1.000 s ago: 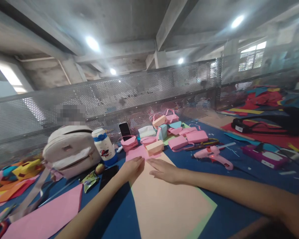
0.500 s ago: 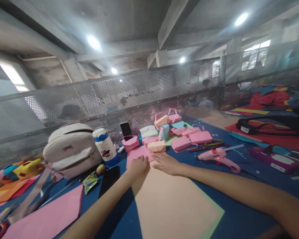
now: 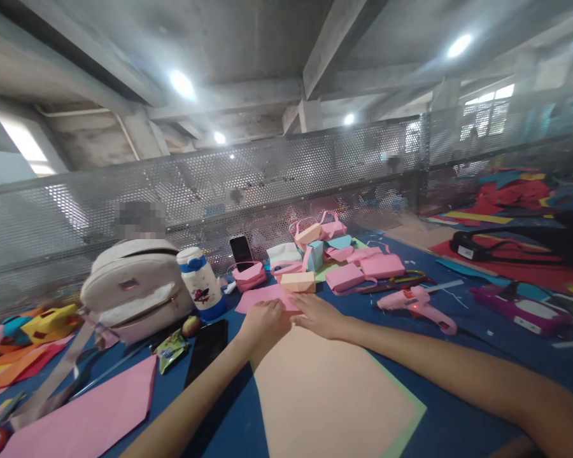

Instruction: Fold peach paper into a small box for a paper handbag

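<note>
My left hand (image 3: 263, 318) rests at the far end of a large peach paper sheet (image 3: 334, 394), its fingers curled together on a pink paper sheet (image 3: 260, 296). Beside it my right hand (image 3: 321, 317) lies flat, fingers stretched out, at the pink sheet's right side and over the peach paper. A light green sheet (image 3: 413, 416) shows beneath the peach one along its right edge. Just past my fingertips sits a small peach paper box (image 3: 298, 282). The fingers partly cover the pink sheet's near edge.
Pink paper bags (image 3: 346, 277) are piled behind my hands. A pink glue gun (image 3: 417, 305) lies right. On the left are a backpack (image 3: 134, 292), a bottle (image 3: 201, 286), a dark tablet-like slab (image 3: 207, 346) and folded pink paper (image 3: 83, 413). A perforated metal screen (image 3: 267, 172) stands behind.
Both hands stay at the same place on the paper. The pink sheet's visible part under my left fingers looks shallower and a little wider. The view has shifted slightly.
</note>
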Motion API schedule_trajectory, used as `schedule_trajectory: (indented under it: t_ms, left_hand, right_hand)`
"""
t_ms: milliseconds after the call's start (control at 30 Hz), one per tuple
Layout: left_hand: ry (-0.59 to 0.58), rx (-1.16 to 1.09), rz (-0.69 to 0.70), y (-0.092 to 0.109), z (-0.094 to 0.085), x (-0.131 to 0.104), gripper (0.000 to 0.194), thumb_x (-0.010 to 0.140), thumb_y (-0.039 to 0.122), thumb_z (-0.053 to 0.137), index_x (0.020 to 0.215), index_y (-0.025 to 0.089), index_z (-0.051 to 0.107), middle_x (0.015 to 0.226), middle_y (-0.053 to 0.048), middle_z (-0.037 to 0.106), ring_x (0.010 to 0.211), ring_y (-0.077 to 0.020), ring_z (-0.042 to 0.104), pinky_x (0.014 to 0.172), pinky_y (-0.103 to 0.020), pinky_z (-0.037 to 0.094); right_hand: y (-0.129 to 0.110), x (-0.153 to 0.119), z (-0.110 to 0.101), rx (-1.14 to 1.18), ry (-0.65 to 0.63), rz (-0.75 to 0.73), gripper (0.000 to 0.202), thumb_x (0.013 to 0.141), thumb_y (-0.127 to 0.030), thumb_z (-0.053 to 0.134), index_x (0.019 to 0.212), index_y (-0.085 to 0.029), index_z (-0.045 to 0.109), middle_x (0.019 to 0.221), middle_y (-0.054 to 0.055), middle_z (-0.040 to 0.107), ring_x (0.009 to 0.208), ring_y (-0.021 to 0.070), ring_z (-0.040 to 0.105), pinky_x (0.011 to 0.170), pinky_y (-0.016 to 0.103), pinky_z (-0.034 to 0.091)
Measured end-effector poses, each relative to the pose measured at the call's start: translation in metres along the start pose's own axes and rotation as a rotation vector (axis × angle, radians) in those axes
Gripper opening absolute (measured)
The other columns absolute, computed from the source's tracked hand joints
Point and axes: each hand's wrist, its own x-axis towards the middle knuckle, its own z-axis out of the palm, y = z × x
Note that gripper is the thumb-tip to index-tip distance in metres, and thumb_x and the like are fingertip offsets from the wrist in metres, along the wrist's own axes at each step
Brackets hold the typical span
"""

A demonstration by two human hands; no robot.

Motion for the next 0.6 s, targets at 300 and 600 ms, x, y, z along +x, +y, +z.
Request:
schedule_trajectory:
  t_ms: [300, 600]
  left_hand:
    - [0.092, -0.039, 0.107, 0.006, 0.001, -0.040, 0.026, 0.088, 0.006, 0.048, 0.108, 0.013, 0.064, 0.100, -0.015, 0.074, 0.084, -0.0250, 0.073, 0.076, -0.035, 0.058]
    - [0.475, -0.193, 0.271, 0.039, -0.037, -0.103, 0.047, 0.099, 0.026, 0.039, 0.146, 0.025, 0.038, 0.141, -0.014, 0.054, 0.130, -0.0312, 0.051, 0.102, -0.049, 0.047]
  right_hand:
    - [-0.010, -0.003, -0.009, -0.078, 0.038, -0.140, 0.057, 0.094, -0.041, 0.057, 0.141, -0.010, 0.046, 0.143, 0.020, 0.049, 0.134, 0.0309, 0.043, 0.112, 0.048, 0.033]
    - [-0.025, -0.058, -0.019, -0.243, -0.031, -0.338, 0.046, 0.088, -0.008, 0.046, 0.134, -0.007, 0.053, 0.129, 0.020, 0.062, 0.116, 0.0288, 0.060, 0.094, 0.043, 0.050]
